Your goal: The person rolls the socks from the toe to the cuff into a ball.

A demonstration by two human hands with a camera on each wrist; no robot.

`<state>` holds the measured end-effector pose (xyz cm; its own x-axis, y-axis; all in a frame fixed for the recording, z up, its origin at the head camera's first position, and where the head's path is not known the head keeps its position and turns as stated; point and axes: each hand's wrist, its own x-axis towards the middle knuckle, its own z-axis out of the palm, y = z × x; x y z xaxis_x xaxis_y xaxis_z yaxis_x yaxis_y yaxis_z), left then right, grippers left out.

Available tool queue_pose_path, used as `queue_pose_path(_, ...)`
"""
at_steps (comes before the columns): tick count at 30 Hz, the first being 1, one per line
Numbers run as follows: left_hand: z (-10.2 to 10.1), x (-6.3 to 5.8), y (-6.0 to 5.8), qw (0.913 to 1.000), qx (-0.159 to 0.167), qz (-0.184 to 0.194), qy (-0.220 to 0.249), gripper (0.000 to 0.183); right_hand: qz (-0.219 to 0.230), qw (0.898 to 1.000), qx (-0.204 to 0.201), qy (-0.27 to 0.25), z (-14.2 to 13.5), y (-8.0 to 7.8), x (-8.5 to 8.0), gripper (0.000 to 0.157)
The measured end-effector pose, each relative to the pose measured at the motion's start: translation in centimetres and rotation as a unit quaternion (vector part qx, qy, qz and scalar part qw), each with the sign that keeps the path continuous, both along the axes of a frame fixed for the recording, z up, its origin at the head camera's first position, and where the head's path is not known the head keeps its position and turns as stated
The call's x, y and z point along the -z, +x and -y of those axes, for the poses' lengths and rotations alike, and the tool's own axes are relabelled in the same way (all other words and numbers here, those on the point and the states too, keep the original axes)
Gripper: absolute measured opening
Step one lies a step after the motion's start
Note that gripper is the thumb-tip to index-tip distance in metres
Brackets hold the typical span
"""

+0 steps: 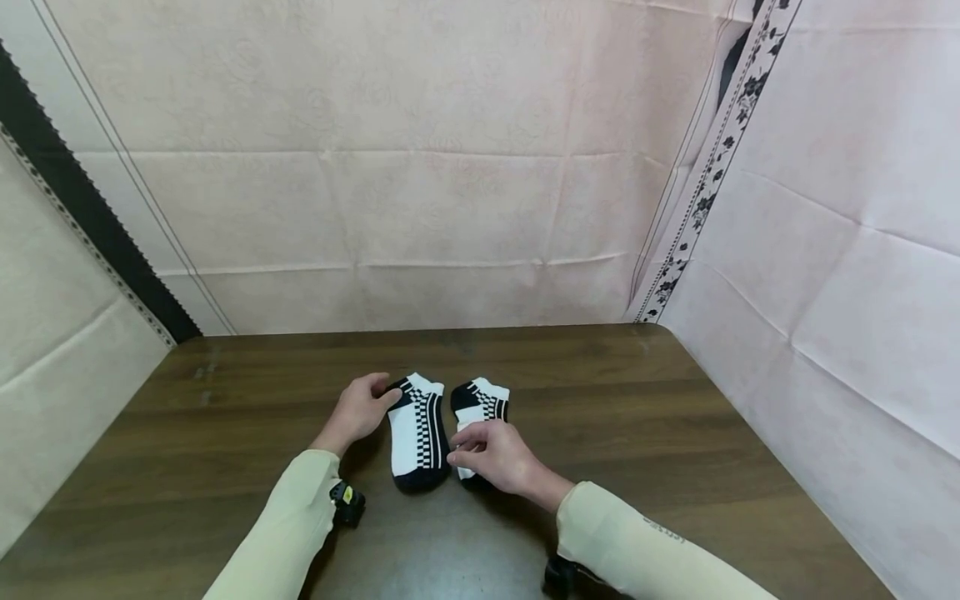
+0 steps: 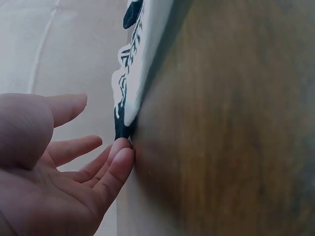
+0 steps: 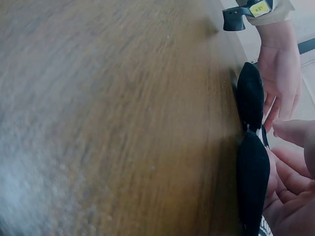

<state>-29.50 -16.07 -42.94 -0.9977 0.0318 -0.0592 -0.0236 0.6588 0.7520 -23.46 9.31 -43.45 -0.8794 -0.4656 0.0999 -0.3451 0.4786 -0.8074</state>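
Two ankle socks, white with black heels and toes and checkered stripes, lie side by side on the wooden table. My left hand (image 1: 358, 410) is at the heel of the left sock (image 1: 405, 442), its fingertips (image 2: 120, 152) right at the black fabric and its thumb (image 2: 69, 109) held apart. Over the right sock (image 1: 482, 408) is my right hand (image 1: 501, 457), which hides part of its foot. In the right wrist view, the fingers of that hand rest close along the black toe (image 3: 253, 182), with the thumb spread away from them.
The brown tabletop (image 1: 637, 433) extends around both socks. Pale cloth hangs behind the table as a back wall (image 1: 450, 208), with another cloth (image 1: 847, 250) along the right side. A strap-mounted black device (image 1: 347, 503) sits on the left wrist.
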Motion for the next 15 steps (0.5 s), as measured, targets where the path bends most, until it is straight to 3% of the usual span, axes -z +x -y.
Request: queue_pose_path(15, -0.26, 0.13, -0.84, 0.9988, -0.038, 0.025, 0.02, 0.044, -0.019, 0.999, -0.002, 0.028, 0.89, -0.2, -0.14, 0.019)
